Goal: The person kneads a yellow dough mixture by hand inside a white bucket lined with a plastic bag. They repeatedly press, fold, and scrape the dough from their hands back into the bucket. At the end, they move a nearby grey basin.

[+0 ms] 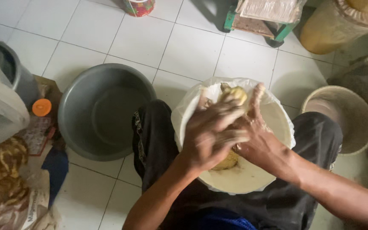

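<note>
A lump of yellowish dough (pixel 234 94) is pressed between both my hands over a white basin (pixel 256 174) lined with a clear plastic bag, held between my knees. My left hand (pixel 211 134) lies on top, fingers curled around the dough. My right hand (pixel 256 136) is beneath and beside it, fingers stretched up along the lump. More dough (pixel 227 162) shows under my palms. Both hands are smeared with it.
An empty grey basin (pixel 103 113) stands on the white tiled floor to the left. At far left are a bag of fried snacks (pixel 1 179), an orange-capped bottle (pixel 42 107) and a grey bucket (pixel 5 68). A beige bucket (pixel 341 117) stands right; a green stool (pixel 256 23) behind.
</note>
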